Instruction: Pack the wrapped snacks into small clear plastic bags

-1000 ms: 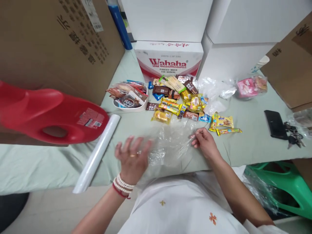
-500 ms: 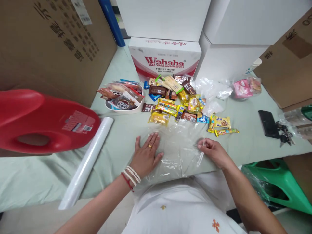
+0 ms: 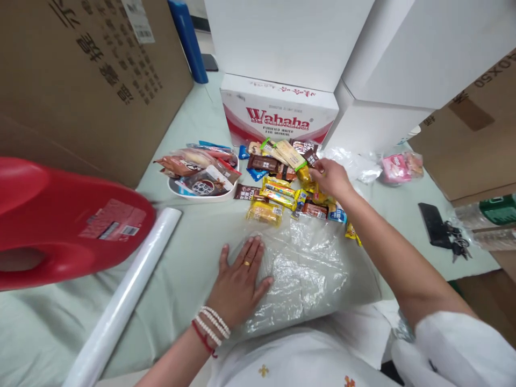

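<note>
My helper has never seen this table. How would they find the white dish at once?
Start at the Wahaha box at the back. Just in front and left of it sits the white dish, the only container among the loose snacks, piled with packets.

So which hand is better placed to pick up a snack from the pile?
Probably the right hand: it is already over the snack pile, fingers on the wrappers. The left hand lies flat on the clear plastic bag, nearer the body.

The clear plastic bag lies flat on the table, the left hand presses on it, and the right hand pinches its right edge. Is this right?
Not quite. In the head view the right hand reaches into the snack pile, away from the clear plastic bag. The left hand does press it flat.
</note>
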Demonstrator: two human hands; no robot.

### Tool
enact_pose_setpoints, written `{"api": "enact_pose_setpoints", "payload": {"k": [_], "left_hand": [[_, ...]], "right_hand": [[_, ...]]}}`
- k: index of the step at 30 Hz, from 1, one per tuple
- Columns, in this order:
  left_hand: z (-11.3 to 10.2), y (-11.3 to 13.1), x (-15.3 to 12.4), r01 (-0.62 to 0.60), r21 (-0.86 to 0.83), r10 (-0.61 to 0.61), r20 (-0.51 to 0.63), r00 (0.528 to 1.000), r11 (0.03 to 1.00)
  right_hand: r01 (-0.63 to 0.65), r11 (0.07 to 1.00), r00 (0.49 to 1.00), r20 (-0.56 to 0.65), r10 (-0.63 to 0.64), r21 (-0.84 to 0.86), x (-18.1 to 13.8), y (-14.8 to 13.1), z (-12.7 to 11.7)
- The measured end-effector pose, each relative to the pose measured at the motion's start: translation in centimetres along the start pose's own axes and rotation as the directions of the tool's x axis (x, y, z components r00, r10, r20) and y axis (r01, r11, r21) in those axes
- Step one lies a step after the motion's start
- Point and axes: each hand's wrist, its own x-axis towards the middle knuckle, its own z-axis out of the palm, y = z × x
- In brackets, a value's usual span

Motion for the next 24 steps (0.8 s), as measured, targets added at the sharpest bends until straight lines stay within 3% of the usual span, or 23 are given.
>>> {"api": "enact_pose_setpoints", "payload": {"k": [3,6,8,13,20,24], "left_hand": [[-0.1,0.0,0.0,0.003,-0.009,-0.003,0.002,1.000,1.000],[-0.2,0.0,-0.1,0.011,-0.025,-0.011,-0.003,1.000,1.000],[-0.2,0.0,0.0,0.016,-0.048,-0.016,-0.003,1.000,0.999],[-0.2,-0.1,0.0,0.043,-0.110,-0.045,-0.015,0.999,0.993],[-0.3,-0.2,0.0,0.034,-0.100,-0.035,-0.006,0.999,0.994],[-0.2,-0.2,-0.1,0.030,-0.083,-0.030,-0.003,1.000,0.996]], "right_hand": [[0.023,0.989,0.998,0.053,-0.015,-0.147,5.8,-3.2,3.0],[0.029,0.979,0.982,0.186,0.009,-0.202,8.1,-4.5,4.0],[0.017,0.974,0.974,0.224,0.035,-0.225,8.4,-4.7,3.6],[0.042,0.959,0.993,0.121,-0.009,-0.281,8.7,-5.7,2.5],[0.172,0.917,0.961,0.265,-0.076,-0.360,10.1,-7.6,4.5],[0.207,0.915,0.973,0.166,-0.158,-0.345,7.0,-7.1,1.3]]}}
